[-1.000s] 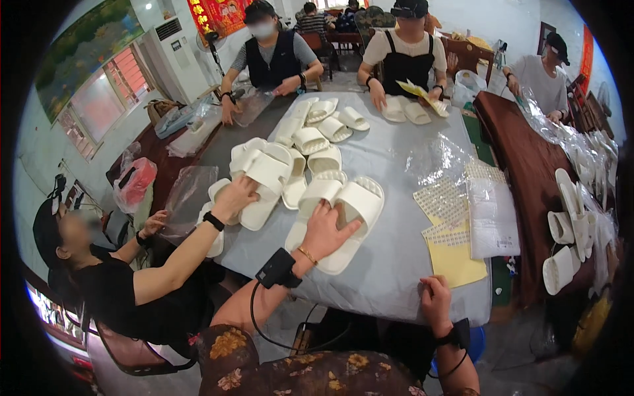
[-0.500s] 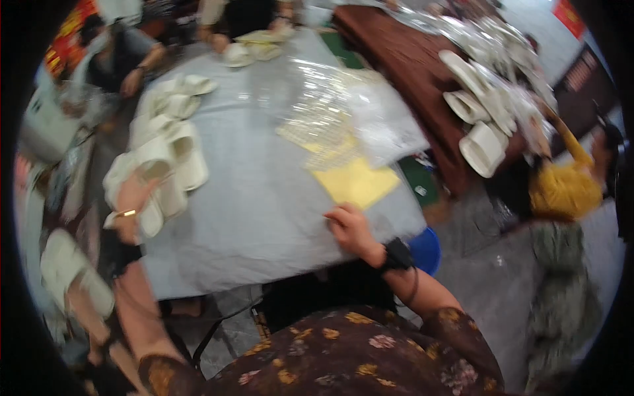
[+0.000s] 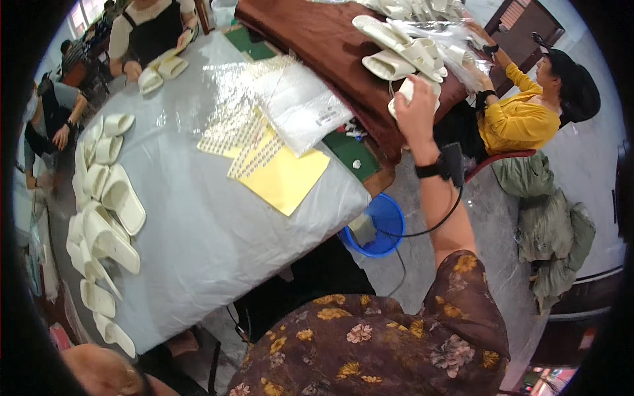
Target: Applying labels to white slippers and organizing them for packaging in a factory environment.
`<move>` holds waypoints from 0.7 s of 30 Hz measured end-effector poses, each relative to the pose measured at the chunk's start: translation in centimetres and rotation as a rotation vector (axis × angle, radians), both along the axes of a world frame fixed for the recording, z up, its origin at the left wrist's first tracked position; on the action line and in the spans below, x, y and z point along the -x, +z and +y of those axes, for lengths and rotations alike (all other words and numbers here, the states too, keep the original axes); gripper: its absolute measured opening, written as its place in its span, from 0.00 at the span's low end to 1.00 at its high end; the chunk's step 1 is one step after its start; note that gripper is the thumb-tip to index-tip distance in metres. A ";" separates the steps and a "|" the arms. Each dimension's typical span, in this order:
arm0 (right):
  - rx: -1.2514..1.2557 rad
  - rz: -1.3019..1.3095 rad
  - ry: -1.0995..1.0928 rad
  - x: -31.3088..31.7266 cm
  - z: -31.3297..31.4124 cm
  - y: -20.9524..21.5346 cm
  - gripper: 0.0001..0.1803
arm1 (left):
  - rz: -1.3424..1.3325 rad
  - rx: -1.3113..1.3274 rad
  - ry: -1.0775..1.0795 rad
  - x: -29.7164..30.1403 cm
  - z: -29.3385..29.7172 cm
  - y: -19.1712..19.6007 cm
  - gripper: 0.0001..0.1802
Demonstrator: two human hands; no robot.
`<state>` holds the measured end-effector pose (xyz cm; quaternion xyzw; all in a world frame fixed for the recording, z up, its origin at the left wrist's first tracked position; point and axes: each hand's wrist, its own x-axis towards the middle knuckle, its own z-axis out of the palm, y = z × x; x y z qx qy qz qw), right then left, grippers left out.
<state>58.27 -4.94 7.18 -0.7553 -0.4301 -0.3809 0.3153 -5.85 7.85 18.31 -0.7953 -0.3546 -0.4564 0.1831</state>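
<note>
The white, rubbery-looking slipper (image 3: 433, 91) lies partly under the right hand (image 3: 416, 113), at the brown cloth-covered table's (image 3: 300, 33) edge; the fingers bend over it — I can't tell if they pinch; it looks light, bendy, maybe slippery — best held by its sides; the blurry left hand's (image 3: 99, 369) grip is unclear.

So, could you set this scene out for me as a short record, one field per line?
Right hand: over a white slipper at the brown-covered table's edge; grip unclear
Left hand: blurred, lower left, nearest the group of slippers; grip unclear
Grey-covered table: group of slippers down its left side; yellow sheets and a white package farther right
Floor: blue bucket beside the grey-covered table; grey-green bundles at right
Co-workers: person in yellow by the brown-covered table; person in black and cream beyond the grey-covered table
</note>
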 end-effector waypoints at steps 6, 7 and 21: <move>0.552 0.690 -0.359 -7.3 -0.6 3.1 0.48 | -0.111 0.618 -0.175 -3.8 -3.0 -13.7 0.32; 0.549 0.760 -0.294 -9.3 -0.7 2.7 0.53 | -0.143 0.708 -0.161 -4.5 -3.6 -15.7 0.31; 0.174 1.274 0.294 -16.6 5.9 0.9 0.13 | -0.280 0.946 -0.041 -6.9 -8.9 -21.2 0.29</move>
